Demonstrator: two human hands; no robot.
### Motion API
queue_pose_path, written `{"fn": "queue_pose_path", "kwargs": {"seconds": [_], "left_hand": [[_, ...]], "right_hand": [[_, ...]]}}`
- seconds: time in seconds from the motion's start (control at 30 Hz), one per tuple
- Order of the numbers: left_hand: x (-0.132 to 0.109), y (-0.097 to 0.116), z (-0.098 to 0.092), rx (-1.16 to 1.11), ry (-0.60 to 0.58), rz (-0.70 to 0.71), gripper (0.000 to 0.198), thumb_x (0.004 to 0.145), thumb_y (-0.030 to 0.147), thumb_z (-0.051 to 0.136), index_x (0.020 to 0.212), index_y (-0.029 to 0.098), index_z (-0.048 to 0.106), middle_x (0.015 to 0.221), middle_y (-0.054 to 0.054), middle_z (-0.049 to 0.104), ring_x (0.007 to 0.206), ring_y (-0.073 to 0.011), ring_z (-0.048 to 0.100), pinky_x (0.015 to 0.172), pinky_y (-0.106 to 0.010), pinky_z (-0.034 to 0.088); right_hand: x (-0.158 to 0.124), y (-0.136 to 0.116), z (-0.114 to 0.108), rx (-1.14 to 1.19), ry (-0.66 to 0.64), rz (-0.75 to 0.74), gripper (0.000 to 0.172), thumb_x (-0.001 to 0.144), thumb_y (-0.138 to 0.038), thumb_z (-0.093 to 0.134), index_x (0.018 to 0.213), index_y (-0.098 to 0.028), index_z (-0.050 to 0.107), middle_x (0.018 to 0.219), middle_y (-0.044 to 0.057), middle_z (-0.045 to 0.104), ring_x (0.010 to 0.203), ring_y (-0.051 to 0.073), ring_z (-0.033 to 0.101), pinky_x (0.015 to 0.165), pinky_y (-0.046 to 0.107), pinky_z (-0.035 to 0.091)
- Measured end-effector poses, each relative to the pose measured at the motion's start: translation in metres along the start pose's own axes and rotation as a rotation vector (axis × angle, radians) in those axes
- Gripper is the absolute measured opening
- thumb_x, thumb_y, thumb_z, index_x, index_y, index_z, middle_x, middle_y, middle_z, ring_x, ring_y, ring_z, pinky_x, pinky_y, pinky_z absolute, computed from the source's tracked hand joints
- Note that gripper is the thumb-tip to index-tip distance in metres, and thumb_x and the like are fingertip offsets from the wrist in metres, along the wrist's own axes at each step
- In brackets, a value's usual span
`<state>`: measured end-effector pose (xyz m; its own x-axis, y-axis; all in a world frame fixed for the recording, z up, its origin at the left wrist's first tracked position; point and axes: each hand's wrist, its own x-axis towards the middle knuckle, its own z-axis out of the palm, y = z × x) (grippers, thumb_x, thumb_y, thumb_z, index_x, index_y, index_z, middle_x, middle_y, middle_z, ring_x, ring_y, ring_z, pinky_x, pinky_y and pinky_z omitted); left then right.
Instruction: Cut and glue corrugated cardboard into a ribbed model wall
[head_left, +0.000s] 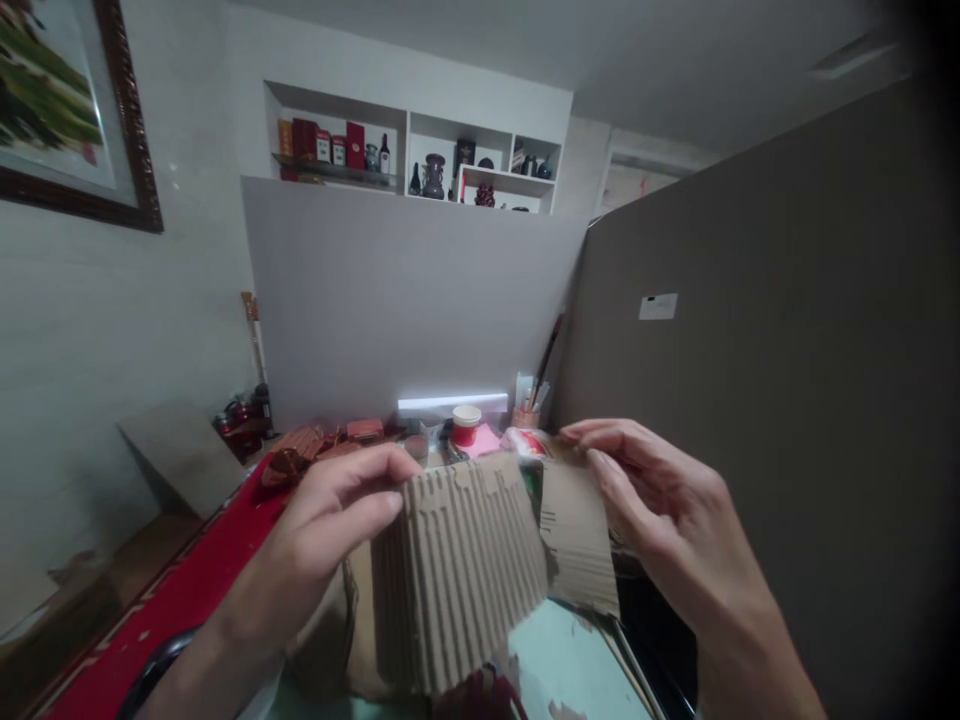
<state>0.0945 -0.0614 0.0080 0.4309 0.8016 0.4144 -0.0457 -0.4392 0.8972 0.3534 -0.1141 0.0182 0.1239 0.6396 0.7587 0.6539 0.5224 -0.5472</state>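
Note:
My left hand (330, 530) pinches the upper left corner of a piece of corrugated cardboard (472, 570), thumb in front and fingers behind. Its ridged inner layer faces me, with some smooth paper torn along the top edge. On the other side, my right hand (652, 500) has closed fingers at the top of a smaller, smoother cardboard piece (577, 535) with ragged edges. A gap shows between the two pieces near the top; whether they join lower down I cannot tell. Below them lies a pale green surface (574, 660) with torn brown scraps.
A red and white paper cup (466, 428) stands beyond the cardboard, near pink paper (486, 440) and a holder with brushes (527, 415). At left runs a red box edge (187, 570). Grey panels (420, 300) rise behind and at right.

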Motion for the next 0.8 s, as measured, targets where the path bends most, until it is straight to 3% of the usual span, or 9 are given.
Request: {"fn": "queue_pose_path", "kwargs": {"seconds": [0.1,0.2,0.3,0.5,0.6,0.8], "left_hand": [[0.002,-0.001,0.000,-0.040,0.034,-0.010,0.018,0.088,0.030,0.053,0.075,0.022,0.061,0.071,0.001,0.050,0.064,-0.0150,0.044,0.056,-0.024,0.036],[0.003,0.000,0.001,-0.052,0.006,-0.080,0.022,0.090,0.040,0.053,0.079,0.022,0.060,0.066,0.003,0.045,0.058,-0.0144,0.037,0.048,-0.023,0.029],[0.003,0.002,0.003,-0.002,-0.022,-0.090,0.024,0.092,0.042,0.052,0.081,0.022,0.059,0.066,0.003,0.042,0.058,-0.0141,0.035,0.047,-0.022,0.028],[0.000,0.004,0.004,0.109,-0.114,0.007,0.026,0.098,0.038,0.046,0.080,0.022,0.057,0.075,0.002,0.048,0.069,-0.0148,0.045,0.061,-0.024,0.037],[0.000,0.004,0.003,0.109,-0.128,0.016,0.027,0.099,0.038,0.045,0.082,0.022,0.059,0.077,0.002,0.052,0.072,-0.0154,0.049,0.062,-0.024,0.039],[-0.003,0.005,0.008,0.093,-0.096,0.038,0.026,0.099,0.036,0.047,0.084,0.023,0.064,0.078,0.003,0.055,0.073,-0.0139,0.052,0.064,-0.023,0.040]], "right_hand": [[-0.001,0.007,-0.019,-0.068,-0.089,-0.008,0.034,0.093,-0.033,0.060,0.061,-0.021,0.056,0.061,-0.002,0.050,0.053,0.011,0.043,0.047,0.026,0.033],[-0.001,0.007,-0.025,-0.064,-0.073,-0.049,0.022,0.090,-0.031,0.067,0.071,-0.022,0.058,0.071,-0.002,0.057,0.063,0.012,0.052,0.053,0.025,0.040],[-0.004,-0.004,-0.010,-0.077,0.006,-0.169,0.005,0.089,-0.022,0.068,0.092,-0.023,0.065,0.089,0.000,0.067,0.078,0.013,0.064,0.070,0.025,0.049],[-0.016,-0.036,0.038,-0.029,-0.098,-0.425,0.025,0.088,-0.005,0.064,0.107,-0.021,0.064,0.094,0.000,0.073,0.084,0.013,0.067,0.077,0.025,0.053],[-0.019,-0.040,0.046,-0.032,-0.165,-0.466,0.030,0.089,-0.003,0.061,0.113,-0.021,0.061,0.096,0.001,0.074,0.084,0.015,0.066,0.079,0.028,0.053],[-0.024,-0.036,0.051,-0.046,-0.169,-0.468,0.033,0.090,0.000,0.057,0.116,-0.021,0.058,0.096,0.002,0.071,0.085,0.016,0.063,0.076,0.030,0.052]]}}
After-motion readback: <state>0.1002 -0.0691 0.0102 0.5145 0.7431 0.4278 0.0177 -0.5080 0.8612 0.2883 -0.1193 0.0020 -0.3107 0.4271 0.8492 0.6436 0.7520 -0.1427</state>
